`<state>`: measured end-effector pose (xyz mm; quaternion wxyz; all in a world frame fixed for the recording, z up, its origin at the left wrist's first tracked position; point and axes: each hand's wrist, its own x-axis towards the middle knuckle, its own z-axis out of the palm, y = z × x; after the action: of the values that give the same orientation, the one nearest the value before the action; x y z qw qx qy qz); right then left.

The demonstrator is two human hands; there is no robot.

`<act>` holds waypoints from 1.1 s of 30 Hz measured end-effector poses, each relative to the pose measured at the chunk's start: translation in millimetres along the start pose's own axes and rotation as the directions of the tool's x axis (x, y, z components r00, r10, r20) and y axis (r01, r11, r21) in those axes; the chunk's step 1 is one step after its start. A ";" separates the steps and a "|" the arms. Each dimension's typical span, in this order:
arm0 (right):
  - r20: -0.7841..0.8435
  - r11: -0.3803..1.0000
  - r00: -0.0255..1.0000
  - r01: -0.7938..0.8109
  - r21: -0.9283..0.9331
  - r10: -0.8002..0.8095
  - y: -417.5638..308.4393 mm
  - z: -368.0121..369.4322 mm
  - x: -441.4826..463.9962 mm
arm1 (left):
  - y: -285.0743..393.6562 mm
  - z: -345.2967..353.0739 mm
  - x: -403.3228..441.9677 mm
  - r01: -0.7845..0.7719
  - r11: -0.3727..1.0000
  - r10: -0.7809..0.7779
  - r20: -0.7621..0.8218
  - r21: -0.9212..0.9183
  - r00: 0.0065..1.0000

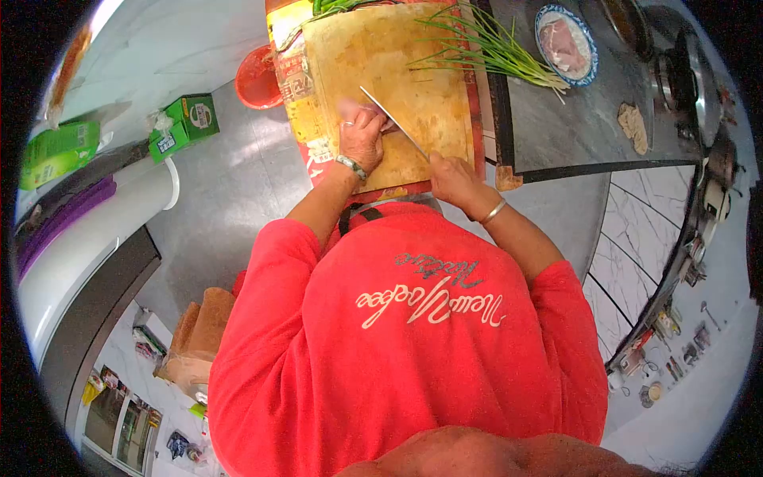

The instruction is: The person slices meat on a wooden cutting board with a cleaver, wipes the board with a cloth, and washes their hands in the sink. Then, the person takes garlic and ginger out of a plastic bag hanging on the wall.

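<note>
My left hand [362,143] lies on the wooden cutting board [381,48], its fingers closed over a small reddish piece that looks like meat [386,124]. A ring and a bracelet show on this hand and wrist. My right hand [457,184], with a bangle at the wrist, is wrapped round the handle end of a knife [397,126] near the board's lower right. The blade slants up and left, close beside the left fingers. Its handle is hidden in my fist. Long green onions [493,56] lie across the board's upper right edge and onto the grey counter.
A blue-rimmed plate with pale meat [564,46] and a beige lump [633,127] sit on the right counter [572,135]. A red bowl [259,77] stands left of the board, with a green box [184,123] farther left. Green vegetables [338,6] lie at the board's top.
</note>
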<state>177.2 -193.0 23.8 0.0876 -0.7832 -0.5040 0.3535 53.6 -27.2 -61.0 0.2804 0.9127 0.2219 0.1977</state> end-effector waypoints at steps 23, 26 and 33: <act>-0.153 0.999 0.988 0.038 0.021 -0.035 -5.2 -1.7 -23.3 | 1.0 0.0 -2.0 -0.006 1.000 0.006 0.032 -0.009 0.999; -0.116 1.000 0.993 0.016 -0.013 -0.018 -7.1 0.6 -23.4 | 0.2 -0.8 -2.9 -0.011 0.999 0.010 0.022 0.036 1.000; -0.071 0.997 0.997 -0.028 0.078 0.034 0.6 15.5 -16.2 | 0.8 -0.6 -0.6 -0.018 1.000 0.018 0.017 0.021 1.000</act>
<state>163.8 -210.4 19.6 0.1305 -0.7993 -0.4742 0.3454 53.1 -27.9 -60.2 0.2705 0.9193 0.2134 0.1904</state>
